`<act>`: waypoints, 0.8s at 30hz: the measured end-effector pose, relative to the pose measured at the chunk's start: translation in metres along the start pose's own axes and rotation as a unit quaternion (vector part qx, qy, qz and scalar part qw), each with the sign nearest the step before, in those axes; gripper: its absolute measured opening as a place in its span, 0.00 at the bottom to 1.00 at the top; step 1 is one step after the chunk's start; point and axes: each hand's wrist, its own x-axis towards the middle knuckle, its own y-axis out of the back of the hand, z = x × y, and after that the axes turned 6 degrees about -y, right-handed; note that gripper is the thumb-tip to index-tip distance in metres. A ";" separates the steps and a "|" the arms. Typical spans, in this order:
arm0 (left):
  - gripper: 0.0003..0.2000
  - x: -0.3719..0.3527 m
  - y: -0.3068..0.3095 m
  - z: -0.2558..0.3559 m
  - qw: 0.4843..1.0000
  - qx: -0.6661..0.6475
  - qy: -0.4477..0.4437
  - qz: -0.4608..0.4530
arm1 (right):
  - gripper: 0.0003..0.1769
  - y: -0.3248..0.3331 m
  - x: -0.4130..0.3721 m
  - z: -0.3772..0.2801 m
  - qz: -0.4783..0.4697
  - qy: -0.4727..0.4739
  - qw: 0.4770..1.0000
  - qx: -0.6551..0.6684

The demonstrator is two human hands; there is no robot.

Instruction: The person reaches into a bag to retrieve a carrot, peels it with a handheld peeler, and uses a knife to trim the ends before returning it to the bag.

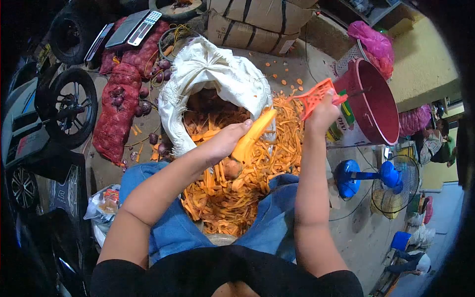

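My left hand (228,140) is closed around a peeled orange carrot (255,136), which points up and to the right. My right hand (322,115) grips a red-orange plastic peeler (316,95) with a perforated body, held up and apart from the carrot. Below both hands lies a big heap of orange peelings (230,210), spreading between my knees and up to the right. Just beyond my left hand, an open white woven sack (213,64) has its mouth facing me, with carrots and peelings in its shadowed inside.
A large maroon bucket (372,99) stands right of my right hand. A blue fan (388,175) is farther right. Red net bags of onions (118,111) lie at left, with scales (133,29) on top and a motorcycle wheel (73,106) beside. Cardboard boxes (252,29) stand behind the sack.
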 end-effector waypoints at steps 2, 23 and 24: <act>0.21 0.006 0.010 -0.001 1.000 0.017 0.013 0.006 | 0.08 -0.008 -0.030 -0.010 -0.170 0.030 0.981 0.086; 0.17 0.004 0.010 0.006 0.980 -0.195 0.017 -0.032 | 0.09 -0.014 -0.038 -0.016 -0.157 0.072 0.984 0.051; 0.17 0.005 0.011 0.005 0.980 -0.196 0.016 -0.031 | 0.09 -0.015 -0.042 -0.015 -0.157 0.072 0.984 0.052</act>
